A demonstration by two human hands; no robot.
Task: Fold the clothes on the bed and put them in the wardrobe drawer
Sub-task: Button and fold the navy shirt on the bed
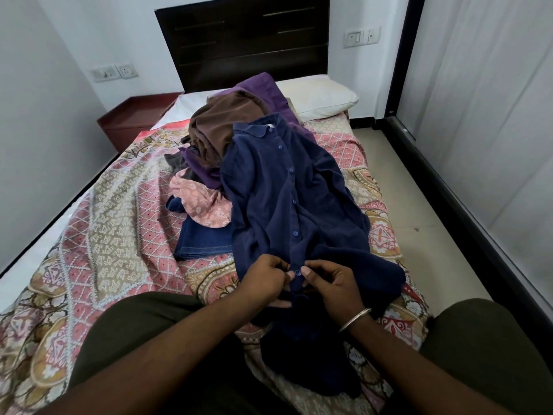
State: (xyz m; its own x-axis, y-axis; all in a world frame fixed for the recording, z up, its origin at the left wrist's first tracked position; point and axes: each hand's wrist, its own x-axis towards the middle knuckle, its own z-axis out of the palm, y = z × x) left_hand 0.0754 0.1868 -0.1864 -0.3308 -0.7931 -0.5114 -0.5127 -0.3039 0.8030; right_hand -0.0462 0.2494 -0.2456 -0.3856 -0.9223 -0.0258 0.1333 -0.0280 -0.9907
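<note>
Nearest me: two knees in dark olive cloth, one at each lower corner, both forearms reaching forward between them. The left hand (pixel 264 278) has its fingers curled, pinching the placket edge of the navy shirt (pixel 287 199). The right hand (pixel 332 283) pinches the same strip from the other side, thumb and forefinger at a small round button (pixel 297 272); a thin metal bangle (pixel 354 320) circles that wrist.

The shirt is soft, matte and crumpled. It lies lengthwise down the bed, collar at the far end, hem bunched towards my lap. I count five buttons along its front, including the one at the fingers.

To its left lies flat, folded blue denim (pixel 200 239), with a pink floral-print piece (pixel 203 202) rumpled on top. Behind these is a heap: a brown garment (pixel 218 124) and purple cloth (pixel 263 88), with a grey scrap at the edge.

All rest on a quilted bedspread (pixel 98 205), pink and tan with a lattice pattern. Beyond it: one white pillow (pixel 320 97), a dark wooden headboard (pixel 242 40), a red-brown bedside stand (pixel 131 121) and two wall switch plates.
</note>
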